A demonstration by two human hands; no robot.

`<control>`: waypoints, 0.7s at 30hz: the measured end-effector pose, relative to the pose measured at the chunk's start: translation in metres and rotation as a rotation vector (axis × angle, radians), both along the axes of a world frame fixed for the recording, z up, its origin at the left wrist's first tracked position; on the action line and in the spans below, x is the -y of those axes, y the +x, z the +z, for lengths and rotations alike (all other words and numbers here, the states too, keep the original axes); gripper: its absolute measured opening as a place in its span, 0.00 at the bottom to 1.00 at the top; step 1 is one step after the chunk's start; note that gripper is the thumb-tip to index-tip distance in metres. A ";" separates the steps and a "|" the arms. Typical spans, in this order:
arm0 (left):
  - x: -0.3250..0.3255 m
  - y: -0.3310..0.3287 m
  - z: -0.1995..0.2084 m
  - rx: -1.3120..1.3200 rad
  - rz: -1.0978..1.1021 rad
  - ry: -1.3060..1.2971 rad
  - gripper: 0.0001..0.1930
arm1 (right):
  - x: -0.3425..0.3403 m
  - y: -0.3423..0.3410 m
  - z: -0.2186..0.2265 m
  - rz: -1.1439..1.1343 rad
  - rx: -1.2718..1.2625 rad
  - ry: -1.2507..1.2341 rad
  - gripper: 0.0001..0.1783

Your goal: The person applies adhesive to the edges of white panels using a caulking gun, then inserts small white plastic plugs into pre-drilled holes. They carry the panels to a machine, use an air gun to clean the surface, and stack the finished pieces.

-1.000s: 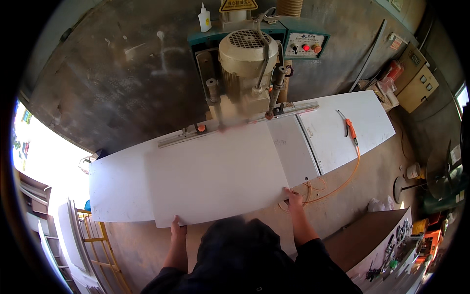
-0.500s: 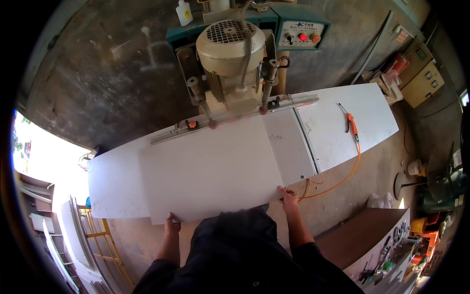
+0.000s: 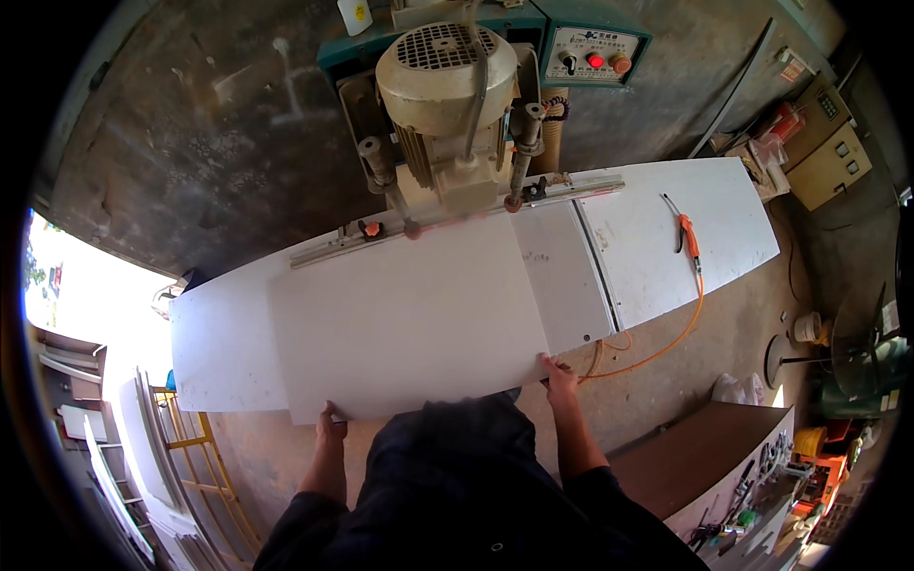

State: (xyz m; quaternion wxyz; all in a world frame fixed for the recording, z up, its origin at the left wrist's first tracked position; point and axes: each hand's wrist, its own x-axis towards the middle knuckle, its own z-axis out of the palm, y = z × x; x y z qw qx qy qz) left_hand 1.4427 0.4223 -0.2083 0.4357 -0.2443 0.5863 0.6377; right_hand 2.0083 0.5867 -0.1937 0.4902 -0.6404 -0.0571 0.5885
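A wide white board (image 3: 409, 314) lies flat on the white worktable, its far edge along a metal fence (image 3: 457, 219) under a boring machine with a large motor (image 3: 443, 86). My left hand (image 3: 330, 421) grips the board's near left corner, thumb on top and fingers below the edge. At the near right corner my right hand (image 3: 560, 373) holds it the same way, the fingers partly hidden underneath. The near edge rests close to or against my body; actual contact cannot be made out.
An orange air blow gun (image 3: 687, 238) with an orange hose (image 3: 666, 354) lies on the table's right part (image 3: 638, 205). Behind is a green control box (image 3: 595, 52) with a lit red button. A yellow metal frame (image 3: 195, 441) stands left, a brown-topped bench (image 3: 690, 457) with tools right.
The whole view has shifted slightly, so the scene sits a little higher. Both hands keep their hold on the board, which shows no clear movement against the table.
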 end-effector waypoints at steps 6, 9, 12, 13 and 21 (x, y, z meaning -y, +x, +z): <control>0.000 -0.003 -0.004 0.012 0.010 -0.028 0.18 | -0.004 -0.004 0.008 0.002 0.029 -0.055 0.13; -0.001 -0.002 -0.009 0.021 -0.034 -0.014 0.18 | -0.007 -0.004 0.006 -0.020 0.061 -0.074 0.11; 0.006 -0.012 -0.015 0.006 -0.063 0.023 0.18 | -0.002 -0.006 0.006 -0.007 0.002 -0.005 0.11; 0.008 -0.015 -0.017 0.001 -0.072 0.037 0.18 | -0.001 -0.007 0.006 0.002 -0.029 0.029 0.11; -0.020 -0.009 0.013 -0.113 -0.336 -0.331 0.32 | 0.000 -0.012 0.006 -0.033 0.036 0.011 0.13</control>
